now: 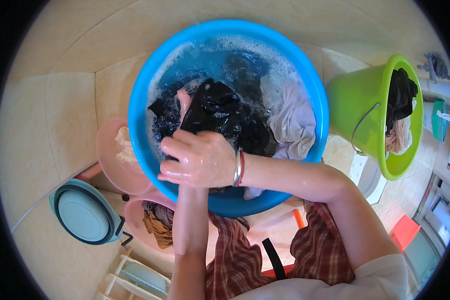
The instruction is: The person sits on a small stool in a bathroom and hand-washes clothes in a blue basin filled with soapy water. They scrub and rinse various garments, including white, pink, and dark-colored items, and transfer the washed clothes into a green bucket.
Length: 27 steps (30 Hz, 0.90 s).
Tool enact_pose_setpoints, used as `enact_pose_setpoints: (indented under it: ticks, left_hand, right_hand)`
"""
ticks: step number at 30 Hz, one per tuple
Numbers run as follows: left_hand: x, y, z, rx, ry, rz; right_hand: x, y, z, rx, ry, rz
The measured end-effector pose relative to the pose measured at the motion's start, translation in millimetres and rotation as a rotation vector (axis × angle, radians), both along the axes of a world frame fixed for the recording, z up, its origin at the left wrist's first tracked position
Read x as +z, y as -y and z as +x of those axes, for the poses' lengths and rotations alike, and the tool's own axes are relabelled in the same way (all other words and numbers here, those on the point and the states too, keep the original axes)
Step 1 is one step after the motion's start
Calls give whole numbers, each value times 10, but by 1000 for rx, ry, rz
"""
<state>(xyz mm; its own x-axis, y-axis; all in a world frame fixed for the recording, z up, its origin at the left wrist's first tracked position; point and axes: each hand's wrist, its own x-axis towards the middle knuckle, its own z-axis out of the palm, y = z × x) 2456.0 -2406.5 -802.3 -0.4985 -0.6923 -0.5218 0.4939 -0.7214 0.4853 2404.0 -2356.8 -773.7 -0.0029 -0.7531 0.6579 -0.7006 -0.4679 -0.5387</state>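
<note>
A wet black garment (216,102) bunches up in the middle of a large blue basin (137,117) of sudsy water. My right hand (197,157), wearing a silver bangle and a red band at the wrist, is closed on its near edge, fingers curled to the left. My left forearm (191,220) rises from below and passes beneath the right hand. The left hand is mostly hidden by the right hand and black cloth; a pinkish shape (184,101) beyond, maybe a finger, touches the garment. Pale lilac cloth (294,120) lies soaking at the basin's right.
A green bucket (352,95) holding dark and pale clothes leans at the right. Left of the basin sit a pink basin (112,167) with cream cloth, another pink basin (135,220) with brown clothes, and a folding teal basin (82,215). Tiled walls (70,95) close in the far side.
</note>
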Motion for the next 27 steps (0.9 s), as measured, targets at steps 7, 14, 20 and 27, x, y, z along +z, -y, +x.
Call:
enact_pose_setpoints:
  ticks: [7, 14, 20, 27]
  left_hand:
    - [-156, -80, -71, 246, 334, 59]
    - [-318, 153, 177, 87, 408, -349]
    - [-638, 28, 303, -108, 678, -504]
    - [-164, -223, 292, 78, 484, -56]
  right_hand:
    - [-423, 383, -669, -213, -97, 58]
    - [-1173, 77, -1084, -387, 125, 446]
    - [-1560, 114, -942, -397, 481, 882]
    - [-642, -32, -751, -20, 459, 286]
